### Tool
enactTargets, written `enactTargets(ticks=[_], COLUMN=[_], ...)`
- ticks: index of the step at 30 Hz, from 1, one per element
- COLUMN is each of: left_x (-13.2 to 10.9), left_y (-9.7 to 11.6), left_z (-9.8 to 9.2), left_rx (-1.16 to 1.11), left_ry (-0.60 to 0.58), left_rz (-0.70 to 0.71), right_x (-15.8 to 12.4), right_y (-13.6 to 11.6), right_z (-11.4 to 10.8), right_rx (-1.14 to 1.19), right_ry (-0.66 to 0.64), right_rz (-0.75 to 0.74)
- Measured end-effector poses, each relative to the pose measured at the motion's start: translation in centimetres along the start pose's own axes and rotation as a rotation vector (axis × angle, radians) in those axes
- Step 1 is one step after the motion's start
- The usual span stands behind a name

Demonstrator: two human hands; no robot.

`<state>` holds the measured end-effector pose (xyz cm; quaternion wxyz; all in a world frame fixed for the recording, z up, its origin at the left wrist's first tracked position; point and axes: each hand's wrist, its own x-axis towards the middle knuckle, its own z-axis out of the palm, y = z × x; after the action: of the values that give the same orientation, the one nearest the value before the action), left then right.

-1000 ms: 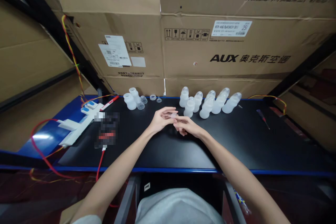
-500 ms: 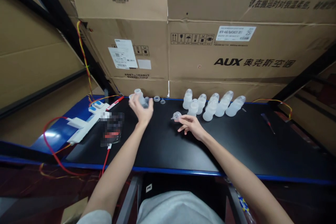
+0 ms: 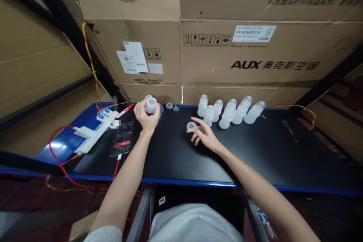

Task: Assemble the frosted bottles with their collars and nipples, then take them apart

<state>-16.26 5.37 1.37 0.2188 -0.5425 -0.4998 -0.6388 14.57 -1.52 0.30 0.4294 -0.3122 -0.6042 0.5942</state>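
Note:
My left hand [image 3: 146, 119] holds a frosted white bottle [image 3: 151, 105] between thumb and fingers, its round open mouth facing me. Behind that hand, partly hidden, are another bottle and a clear cap. My right hand [image 3: 204, 135] grips a small translucent nipple piece [image 3: 191, 126] at its fingertips, with its ringed underside showing. A white ring [image 3: 169, 105] and a small clear nipple [image 3: 176, 108] lie at the back of the black table [image 3: 176, 159]. Several capped frosted bottles [image 3: 227, 116] stand beyond my right hand.
On the left lie a white power strip [image 3: 93, 136], a phone [image 3: 122, 138] with a red cable and a red marker [image 3: 125, 110]. A screwdriver [image 3: 289, 130] is at the right. Large cardboard [image 3: 210, 60] walls off the back.
My left hand has shifted slightly left, raising a bottle with its mouth turned toward me. In my right hand the nipple piece has tilted, and the index finger is extended more.

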Motion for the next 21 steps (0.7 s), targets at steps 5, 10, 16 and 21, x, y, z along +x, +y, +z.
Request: enactTargets(ticks=[5, 10, 16, 21], left_x=[-1.6, -2.8, -4.1, -3.9], left_y=[5.4, 8.9, 9.8, 8.8], left_z=[0.2, -0.2, 0.7, 0.9], left_rx=[-0.148, -0.290, -0.250, -0.226], left_ry=[-0.364, -0.572, -0.641, -0.636], left_rz=[0.243, 0.331, 0.235, 0.183], right_x=[-0.3, -0.7, -2.3, -2.3], right_y=[-0.9, -2.5, -3.4, -3.0], right_z=[0.3, 0.2, 1.1, 1.0], right_rx=[0.003, -0.077, -0.662, -0.958], right_ry=[-0.007, 0.144, -0.111, -0.398], right_rz=[-0.126, -0.244, -0.457, -0.336])
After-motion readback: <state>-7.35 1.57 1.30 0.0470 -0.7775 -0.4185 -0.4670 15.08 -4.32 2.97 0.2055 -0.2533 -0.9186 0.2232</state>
